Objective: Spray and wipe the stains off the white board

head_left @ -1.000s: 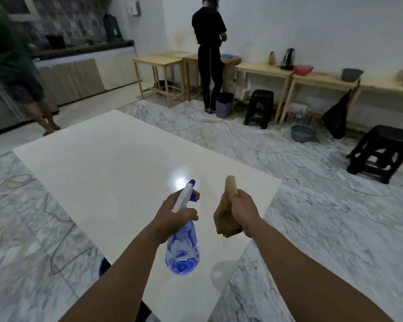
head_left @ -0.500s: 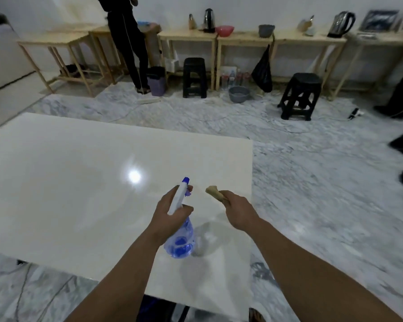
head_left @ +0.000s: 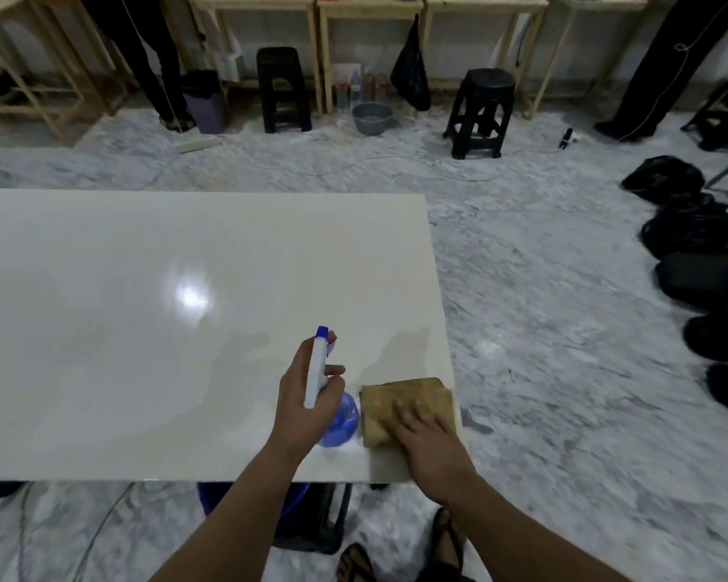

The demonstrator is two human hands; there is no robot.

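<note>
The white board (head_left: 144, 329) lies flat in front of me, glossy, with a light glare near its middle. My left hand (head_left: 307, 396) grips a spray bottle (head_left: 339, 422) with blue liquid and a white and blue nozzle, held just above the board's near right part. My right hand (head_left: 425, 438) presses flat on a folded tan cloth (head_left: 404, 403) that rests on the board's near right corner. No stains show clearly on the board.
Marble floor surrounds the board. Black stools (head_left: 478, 115), a grey basin (head_left: 373, 117), bottles and wooden tables (head_left: 370, 6) line the far wall. A person's legs (head_left: 144, 56) stand at the far left. Black bags (head_left: 698, 254) lie on the right. A blue object (head_left: 295, 501) sits under the board.
The view tilted down toward the board. My right hand lowered the cloth from the air and laid it flat on the board's near right corner. The bottle stayed in my left hand.
</note>
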